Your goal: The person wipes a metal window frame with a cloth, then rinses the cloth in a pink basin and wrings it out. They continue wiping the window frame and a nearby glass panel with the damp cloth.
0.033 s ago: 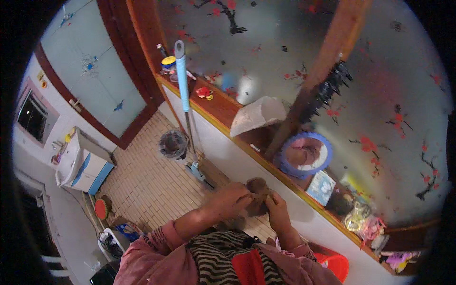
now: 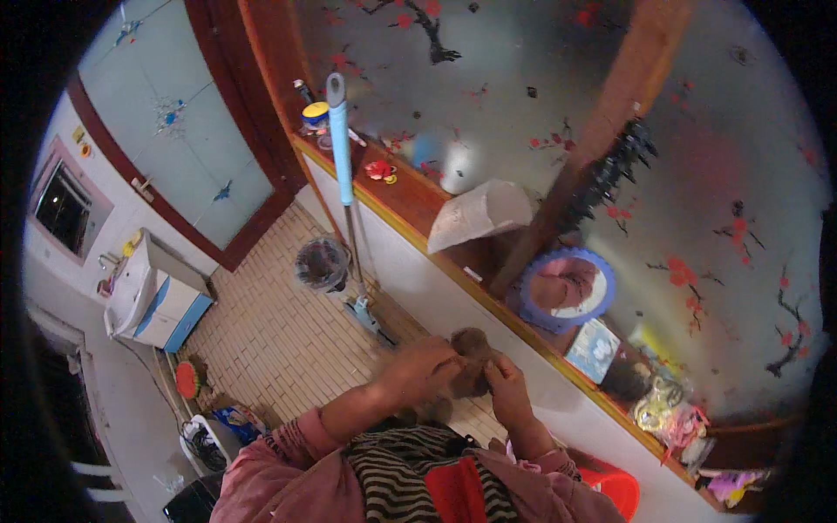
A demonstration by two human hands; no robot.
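Note:
In front of my striped top, a soft brown item (image 2: 472, 356), perhaps cloth, hangs between my two hands; its exact kind is unclear. My right hand (image 2: 510, 390) pinches its right side between thumb and fingers. From the left, my left hand (image 2: 425, 370) reaches over with fingers curled in against the item, somewhat smeared by motion. A dim brown shape (image 2: 436, 410) shows below the left hand, too blurred to name.
A wooden ledge (image 2: 410, 207) runs diagonally on my right, carrying a blue-framed round mirror (image 2: 608, 292), a blue-white box (image 2: 593, 349) and hair ties (image 2: 667, 414). A light-blue-handled pole (image 2: 341, 157) leans there beside a lined bin (image 2: 321, 265). A red bucket (image 2: 621, 490) stands lower right.
The surroundings have slid slightly to the right in the picture. Both hands stay at nearly the same place around the brown item.

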